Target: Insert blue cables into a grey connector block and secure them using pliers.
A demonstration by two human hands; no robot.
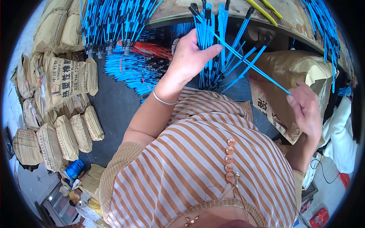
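Observation:
My left hand (192, 57) is wrapped round an upright bundle of blue cables (211, 72) with black ends; its thumb lies across the front and the other fingers are hidden behind. Some cables of that bundle fan out to the right. One long blue cable (266, 76) slants down from the bundle to my right hand (305, 108), which pinches its lower end between thumb and fingers. That cable looks straight and crosses in front of the others.
Blue cables with black fittings (114, 22) hang over the worktable (173, 11) edge at left, and more blue cables (329, 34) hang at right. Yellow-handled pliers (263, 12) lie on the table. Piles of blue cables (131, 72), brown paper sacks (76, 81) and a large open sack (277, 76) surround me.

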